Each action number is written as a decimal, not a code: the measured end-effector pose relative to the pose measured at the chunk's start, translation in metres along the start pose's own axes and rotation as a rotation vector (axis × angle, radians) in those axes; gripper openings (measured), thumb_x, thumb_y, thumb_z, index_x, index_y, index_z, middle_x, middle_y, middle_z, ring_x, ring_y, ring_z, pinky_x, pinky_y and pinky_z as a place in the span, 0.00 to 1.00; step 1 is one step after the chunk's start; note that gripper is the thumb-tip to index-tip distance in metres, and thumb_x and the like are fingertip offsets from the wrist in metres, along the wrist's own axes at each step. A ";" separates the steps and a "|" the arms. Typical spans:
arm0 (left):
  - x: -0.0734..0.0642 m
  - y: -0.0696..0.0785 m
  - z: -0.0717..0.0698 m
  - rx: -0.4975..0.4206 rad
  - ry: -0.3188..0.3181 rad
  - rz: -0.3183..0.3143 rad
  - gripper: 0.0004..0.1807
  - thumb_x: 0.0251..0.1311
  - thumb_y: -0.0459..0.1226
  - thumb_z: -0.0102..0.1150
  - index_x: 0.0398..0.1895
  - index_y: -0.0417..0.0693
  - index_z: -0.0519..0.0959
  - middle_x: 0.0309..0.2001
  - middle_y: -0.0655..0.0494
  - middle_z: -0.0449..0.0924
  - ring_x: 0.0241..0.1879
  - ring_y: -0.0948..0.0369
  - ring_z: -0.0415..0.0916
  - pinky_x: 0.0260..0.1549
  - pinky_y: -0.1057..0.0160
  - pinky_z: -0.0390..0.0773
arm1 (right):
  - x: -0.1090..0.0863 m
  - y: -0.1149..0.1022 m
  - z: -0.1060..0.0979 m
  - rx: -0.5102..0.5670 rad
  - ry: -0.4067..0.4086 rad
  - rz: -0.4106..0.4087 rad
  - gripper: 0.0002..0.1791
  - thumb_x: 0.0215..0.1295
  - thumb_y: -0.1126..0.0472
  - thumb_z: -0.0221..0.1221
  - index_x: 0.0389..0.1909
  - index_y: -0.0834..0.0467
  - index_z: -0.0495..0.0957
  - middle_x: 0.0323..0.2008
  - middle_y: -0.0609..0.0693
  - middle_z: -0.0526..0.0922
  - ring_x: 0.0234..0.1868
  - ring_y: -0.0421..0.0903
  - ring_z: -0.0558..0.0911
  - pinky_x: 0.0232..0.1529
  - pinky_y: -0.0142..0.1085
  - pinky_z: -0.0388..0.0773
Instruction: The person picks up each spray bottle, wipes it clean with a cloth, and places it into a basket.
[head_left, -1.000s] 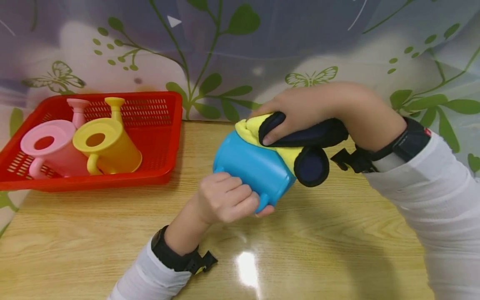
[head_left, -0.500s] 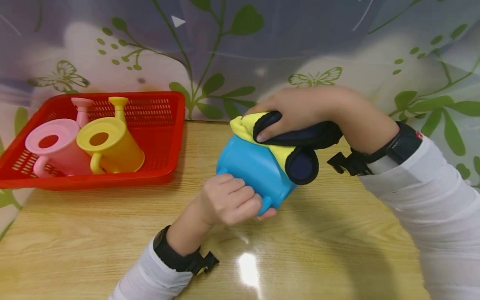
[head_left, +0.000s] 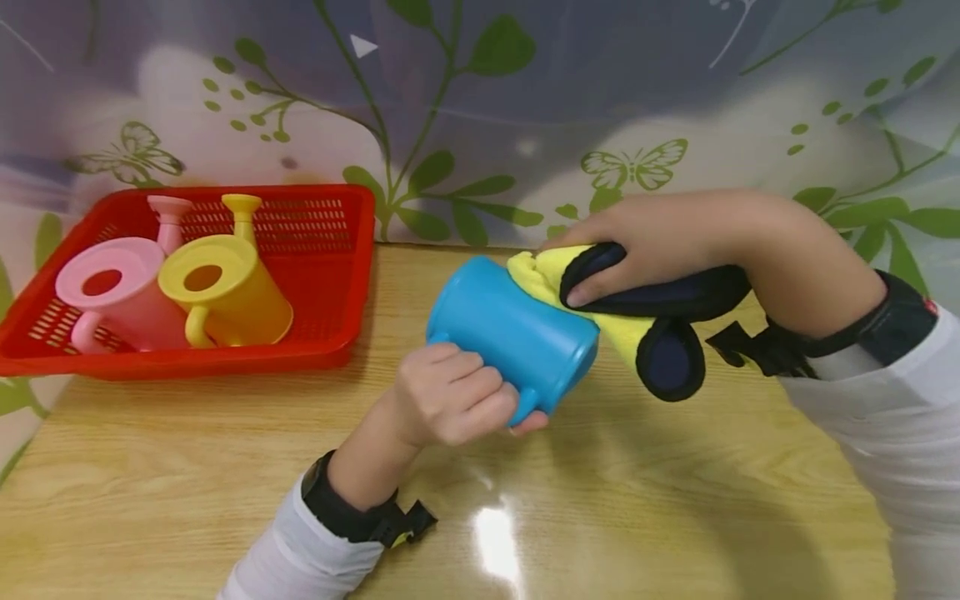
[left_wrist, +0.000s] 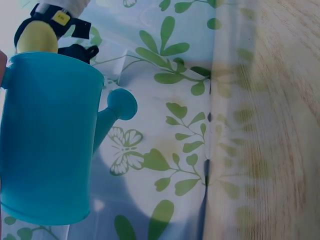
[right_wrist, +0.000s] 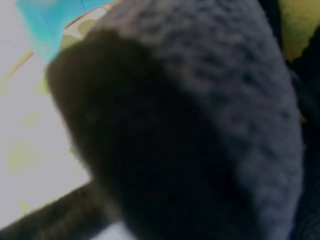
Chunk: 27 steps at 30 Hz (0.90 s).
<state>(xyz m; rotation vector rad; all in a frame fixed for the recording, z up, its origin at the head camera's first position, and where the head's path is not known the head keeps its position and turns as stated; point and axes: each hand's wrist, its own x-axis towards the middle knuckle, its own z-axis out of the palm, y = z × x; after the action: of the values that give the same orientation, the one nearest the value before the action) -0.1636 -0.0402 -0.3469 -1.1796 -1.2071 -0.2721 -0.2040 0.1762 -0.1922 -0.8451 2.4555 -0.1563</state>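
Observation:
My left hand (head_left: 457,396) grips the handle of a blue watering can (head_left: 510,329), which is held tilted above the table. In the left wrist view the can's side and its round sprinkler spout (left_wrist: 122,104) show; the spout is hidden in the head view. My right hand (head_left: 645,242) holds a bunched cloth (head_left: 543,275), yellow on one face and dark navy with black edging on the other. The cloth's yellow face lies against the can's upper side. A blurred dark fold of the cloth (right_wrist: 225,100) fills most of the right wrist view.
At the left stands a red perforated basket (head_left: 322,358) holding a pink watering can (head_left: 123,292) and a yellow watering can (head_left: 228,292). Behind the wooden table (head_left: 187,467) hangs a leaf-patterned curtain (head_left: 660,67).
My right hand and the cloth went slightly left along the can, then back to the right, baring more of its upper side. The left hand keeps its grip, nearly in place.

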 end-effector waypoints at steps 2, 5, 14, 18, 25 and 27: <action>0.000 -0.001 0.000 0.002 0.003 0.000 0.23 0.62 0.50 0.57 0.12 0.55 0.63 0.11 0.64 0.57 0.10 0.69 0.55 0.12 0.73 0.52 | -0.004 0.004 0.003 0.015 0.007 -0.018 0.34 0.63 0.36 0.57 0.68 0.39 0.65 0.66 0.46 0.71 0.67 0.51 0.69 0.63 0.51 0.67; -0.001 -0.002 -0.001 0.004 0.004 -0.001 0.24 0.62 0.51 0.57 0.12 0.54 0.63 0.11 0.64 0.57 0.10 0.68 0.55 0.12 0.73 0.52 | -0.010 0.009 0.007 0.022 0.010 -0.030 0.34 0.63 0.36 0.57 0.69 0.42 0.65 0.67 0.46 0.69 0.69 0.52 0.67 0.65 0.53 0.65; 0.000 -0.003 0.000 -0.005 0.038 0.003 0.23 0.62 0.50 0.57 0.13 0.55 0.64 0.11 0.64 0.56 0.10 0.69 0.54 0.11 0.73 0.52 | -0.031 0.026 0.016 0.015 0.033 -0.005 0.35 0.61 0.35 0.57 0.68 0.39 0.64 0.63 0.43 0.73 0.64 0.48 0.72 0.59 0.51 0.71; 0.002 -0.004 0.000 -0.009 0.049 0.012 0.23 0.62 0.50 0.57 0.13 0.55 0.64 0.11 0.64 0.57 0.10 0.69 0.54 0.11 0.73 0.53 | -0.034 0.027 0.016 0.008 0.039 -0.028 0.36 0.62 0.34 0.56 0.70 0.38 0.62 0.66 0.44 0.71 0.66 0.49 0.71 0.61 0.53 0.70; 0.002 -0.004 -0.001 -0.010 0.066 0.014 0.24 0.61 0.51 0.58 0.12 0.54 0.64 0.11 0.64 0.57 0.10 0.69 0.55 0.11 0.73 0.53 | -0.032 0.022 0.015 -0.006 0.014 0.002 0.39 0.62 0.32 0.53 0.73 0.36 0.54 0.68 0.48 0.68 0.66 0.52 0.70 0.61 0.55 0.68; 0.002 -0.003 -0.001 -0.016 0.066 0.013 0.24 0.61 0.50 0.59 0.12 0.54 0.64 0.11 0.64 0.57 0.10 0.69 0.55 0.11 0.73 0.53 | -0.031 0.023 0.015 0.003 0.004 0.018 0.40 0.62 0.32 0.54 0.73 0.38 0.54 0.68 0.48 0.68 0.67 0.53 0.69 0.62 0.56 0.67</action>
<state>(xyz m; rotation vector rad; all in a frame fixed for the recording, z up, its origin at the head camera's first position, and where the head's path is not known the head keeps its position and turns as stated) -0.1643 -0.0413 -0.3436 -1.1832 -1.1413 -0.3085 -0.1878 0.2140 -0.1970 -0.8223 2.4655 -0.1551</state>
